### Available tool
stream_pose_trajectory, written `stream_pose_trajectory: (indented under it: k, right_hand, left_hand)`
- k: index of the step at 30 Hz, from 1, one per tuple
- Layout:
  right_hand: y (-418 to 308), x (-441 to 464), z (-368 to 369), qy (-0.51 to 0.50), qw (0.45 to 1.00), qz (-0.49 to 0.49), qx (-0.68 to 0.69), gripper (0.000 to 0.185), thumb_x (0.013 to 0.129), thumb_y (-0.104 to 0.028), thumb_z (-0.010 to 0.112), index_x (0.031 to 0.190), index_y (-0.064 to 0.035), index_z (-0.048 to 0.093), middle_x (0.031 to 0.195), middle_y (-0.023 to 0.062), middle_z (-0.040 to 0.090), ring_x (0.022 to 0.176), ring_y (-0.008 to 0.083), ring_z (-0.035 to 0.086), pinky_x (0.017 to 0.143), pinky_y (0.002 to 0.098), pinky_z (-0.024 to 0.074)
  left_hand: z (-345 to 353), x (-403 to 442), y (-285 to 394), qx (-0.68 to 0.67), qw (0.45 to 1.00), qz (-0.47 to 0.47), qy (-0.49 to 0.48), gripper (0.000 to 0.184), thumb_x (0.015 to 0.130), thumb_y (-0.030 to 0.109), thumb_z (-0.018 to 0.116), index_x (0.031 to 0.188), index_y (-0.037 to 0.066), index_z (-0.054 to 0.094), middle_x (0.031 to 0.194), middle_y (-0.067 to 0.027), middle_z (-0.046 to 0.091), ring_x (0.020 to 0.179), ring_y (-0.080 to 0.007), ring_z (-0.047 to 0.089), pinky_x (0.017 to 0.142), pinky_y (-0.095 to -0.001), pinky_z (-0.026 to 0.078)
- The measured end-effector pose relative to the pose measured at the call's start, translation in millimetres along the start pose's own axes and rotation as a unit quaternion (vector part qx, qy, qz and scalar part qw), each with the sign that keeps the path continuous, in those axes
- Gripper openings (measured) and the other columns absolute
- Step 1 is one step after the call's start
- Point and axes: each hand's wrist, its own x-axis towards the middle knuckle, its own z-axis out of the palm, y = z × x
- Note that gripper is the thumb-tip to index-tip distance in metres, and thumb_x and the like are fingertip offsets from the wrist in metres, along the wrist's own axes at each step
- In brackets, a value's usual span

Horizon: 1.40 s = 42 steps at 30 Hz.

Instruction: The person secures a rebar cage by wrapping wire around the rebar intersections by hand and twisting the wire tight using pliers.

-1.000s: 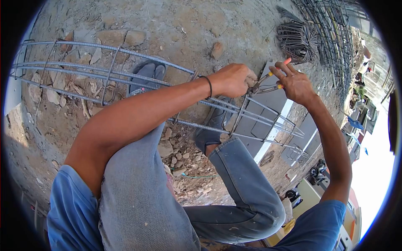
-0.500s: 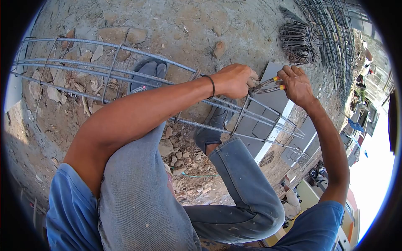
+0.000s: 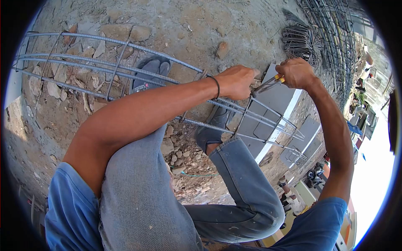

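A long rebar cage (image 3: 119,62) of ribbed bars and square stirrups runs across in front of me, above my feet. My left hand (image 3: 238,82), with a dark band at the wrist, is closed over its upper bar near a stirrup; the fingertips are hidden. My right hand (image 3: 296,73) is wrapped around the yellow-tipped handles of a pair of pincers (image 3: 266,85). The pincers' jaws are at the stirrup corner, beside my left fist. I cannot make out any wire between the jaws.
Grey flat boards (image 3: 261,106) lie under the cage's right end. A bundle of bent stirrups (image 3: 303,42) and more rebar cages (image 3: 333,25) lie at the upper right. Stones and rubble (image 3: 184,157) cover the ground around my shoes (image 3: 217,125).
The pincers' handles have come together in my right hand, which has turned and risen slightly. My left hand stays at the same stirrup corner. The view has shifted a little.
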Motion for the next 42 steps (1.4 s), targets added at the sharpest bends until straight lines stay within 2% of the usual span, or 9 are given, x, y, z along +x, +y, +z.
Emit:
stream_pose_trajectory:
  k: [5,7,9,12,14,18,23,30,42]
  right_hand:
    - [-7.1,1.8,-50.6,-0.223,0.969,0.042,0.094,0.02,0.073,-0.015,0.083,0.084,-0.0001,0.076,0.075,0.0147,0.074,0.073,0.0306,0.074,0.065,0.0422,0.0582]
    - [-5.4,-0.1,-56.5,-0.397,0.878,0.113,0.243,0.028,0.073,-0.015,0.088,0.086,0.0055,0.075,0.07,0.0157,0.073,0.06,0.0252,0.073,0.053,0.0357,0.0561]
    - [-2.2,-3.1,-51.0,-0.383,0.876,0.11,0.27,0.032,0.073,-0.015,0.09,0.085,0.0093,0.073,0.065,0.0159,0.07,0.052,0.0201,0.07,0.046,0.031,0.0525]
    - [-16.3,-12.1,-56.9,-0.333,0.903,0.126,0.24,0.041,0.073,-0.023,0.093,0.091,0.007,0.071,0.068,0.0141,0.069,0.059,0.0257,0.071,0.054,0.0398,0.0569]
    - [-19.0,-22.4,-42.0,-0.091,0.995,0.03,0.012,0.049,0.072,-0.024,0.091,0.105,0.0022,0.068,0.083,0.0131,0.071,0.08,0.0312,0.073,0.072,0.0475,0.059]
    - [-20.6,-45.0,-21.6,0.12,0.989,-0.047,-0.078,0.055,0.073,-0.019,0.08,0.121,-0.0049,0.059,0.118,0.0134,0.064,0.116,0.0326,0.063,0.103,0.0509,0.0475]
    - [-13.5,-38.8,7.9,0.384,0.896,-0.098,-0.203,0.047,0.087,-0.025,0.065,0.129,-0.0046,0.059,0.106,0.0103,0.059,0.1,0.0303,0.06,0.1,0.0473,0.0467]
    - [5.9,1.8,-12.6,0.15,0.973,-0.122,-0.126,0.016,0.088,-0.026,0.068,0.095,-0.0121,0.074,0.083,0.0046,0.071,0.087,0.0256,0.07,0.088,0.0376,0.0514]
    - [-6.1,-0.7,-24.0,-0.043,0.997,-0.026,-0.056,0.015,0.086,-0.021,0.069,0.095,-0.0117,0.077,0.09,0.0118,0.077,0.091,0.0322,0.075,0.084,0.0436,0.0562]
  left_hand:
    - [3.6,1.7,-1.0,0.059,0.998,-0.007,0.035,0.079,0.071,-0.002,0.06,0.147,-0.017,0.043,0.111,-0.0354,0.07,0.109,-0.0446,0.07,0.093,-0.0469,0.056]
    - [-4.5,-1.5,6.0,0.044,0.998,-0.02,0.028,0.08,0.07,-0.002,0.06,0.147,-0.016,0.043,0.109,-0.0347,0.07,0.107,-0.0447,0.07,0.092,-0.0474,0.056]
    - [-4.2,-1.4,4.5,0.027,0.999,-0.033,0.02,0.081,0.07,-0.003,0.06,0.148,-0.015,0.043,0.107,-0.0341,0.071,0.105,-0.0448,0.07,0.091,-0.0479,0.056]
    - [6.1,3.6,-12.8,-0.017,0.997,0.004,0.081,0.082,0.068,-0.004,0.06,0.148,-0.015,0.043,0.105,-0.0335,0.071,0.104,-0.0451,0.071,0.09,-0.0478,0.057]
    - [5.4,2.4,-11.9,-0.017,0.995,0.021,0.096,0.083,0.068,-0.005,0.059,0.148,-0.015,0.043,0.103,-0.0335,0.071,0.102,-0.0452,0.071,0.089,-0.0476,0.057]
    - [3.4,-0.2,-8.7,0.005,0.997,-0.001,0.083,0.079,0.07,-0.004,0.06,0.147,-0.014,0.045,0.104,-0.0338,0.071,0.104,-0.0451,0.07,0.091,-0.048,0.056]
    - [6.6,-5.6,-7.5,0.032,0.99,0.022,0.133,0.072,0.077,-0.004,0.06,0.147,-0.009,0.045,0.116,-0.0286,0.072,0.107,-0.0466,0.068,0.097,-0.0492,0.053]
    - [7.6,-8.9,-3.4,0.082,0.989,0.019,0.12,0.066,0.077,0.002,0.064,0.14,-0.011,0.05,0.103,-0.031,0.071,0.103,-0.0451,0.069,0.092,-0.0503,0.055]
    - [5.9,-10.6,-2.2,0.087,0.988,0.023,0.127,0.066,0.077,0.004,0.068,0.139,-0.011,0.05,0.102,-0.0301,0.071,0.103,-0.0446,0.069,0.092,-0.0501,0.056]
